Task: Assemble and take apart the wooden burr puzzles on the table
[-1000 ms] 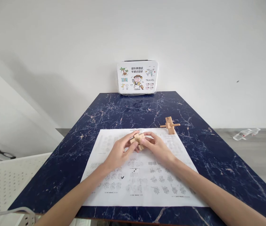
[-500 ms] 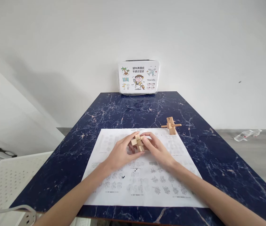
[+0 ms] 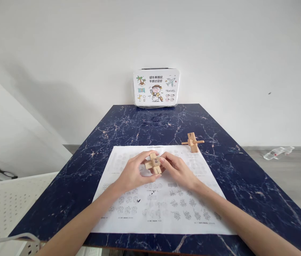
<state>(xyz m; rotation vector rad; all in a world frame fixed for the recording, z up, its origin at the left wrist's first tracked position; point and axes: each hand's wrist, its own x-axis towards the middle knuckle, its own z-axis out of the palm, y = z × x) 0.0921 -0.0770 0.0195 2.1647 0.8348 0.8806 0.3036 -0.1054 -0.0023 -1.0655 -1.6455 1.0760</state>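
Between my two hands is a wooden burr puzzle point(image 3: 152, 164) of interlocked blocks, with a "2" and a "1" marked on faces turned towards me. My left hand point(image 3: 134, 170) curves round its left side, fingers at the top and thumb at the lower edge. On the other side, my right hand point(image 3: 177, 167) pinches it with thumb and forefinger; its lower fingers are partly hidden. Beneath lies a white instruction sheet point(image 3: 118, 224) with printed diagrams. A second wooden puzzle piece point(image 3: 193, 142), a block marked with a number and crossed by a thin stick, rests at the sheet's far right corner.
The dark blue marbled table point(image 3: 99, 128) meets a white wall. A white case point(image 3: 156, 87) with cartoon prints leans there. To the left stands a white perforated surface point(image 3: 14, 202) with a cable point(image 3: 11, 237). A plastic bottle point(image 3: 275, 153) lies on the floor at right.
The burr puzzle has been turned in my hands, so the numbered faces now show. Both hands stay on it in nearly the same place.
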